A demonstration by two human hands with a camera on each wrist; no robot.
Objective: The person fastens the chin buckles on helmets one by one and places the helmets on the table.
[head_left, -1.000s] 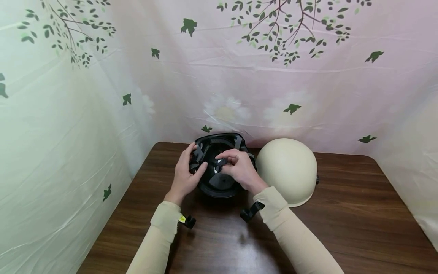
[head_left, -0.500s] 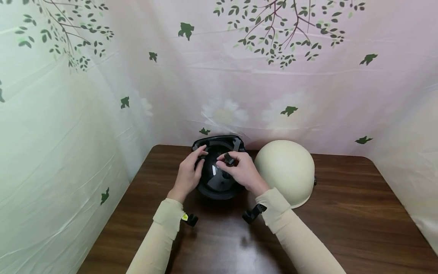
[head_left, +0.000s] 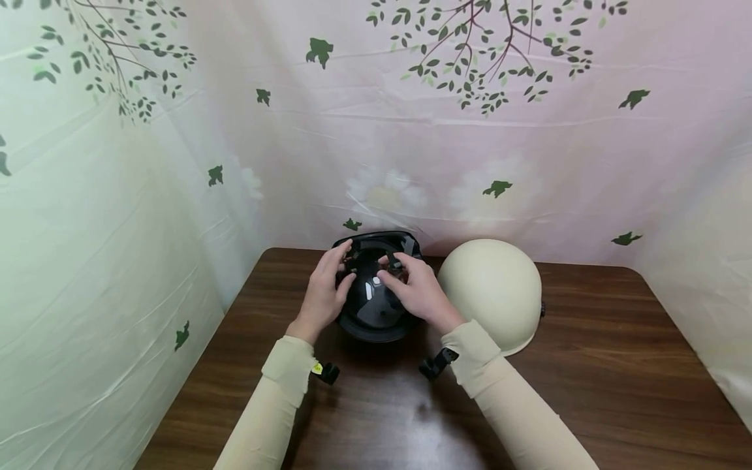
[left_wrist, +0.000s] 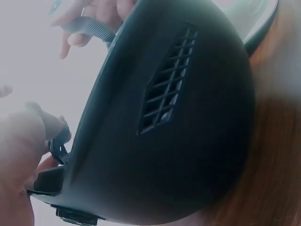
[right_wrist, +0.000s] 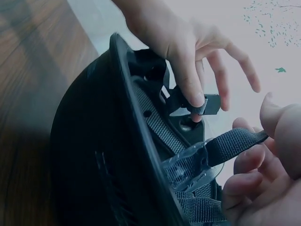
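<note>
Black helmet (head_left: 376, 316) upturned on worktop (head_left: 617, 365), beige helmet (head_left: 490, 294) just right of it. Head view blurs the grips; right wrist view shows left hand (head_left: 319, 290) fingers pinching buckle (right_wrist: 212, 104), right hand (head_left: 420, 290) fingers clamped on strap (right_wrist: 235, 143). Left wrist adds vent grille (left_wrist: 169, 77).

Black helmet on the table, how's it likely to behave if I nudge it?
Lying dome-down, the black helmet would probably rock on its rounded shell. That shell looks smooth, so it may slide. The thin woven strap should flop if let go.
</note>
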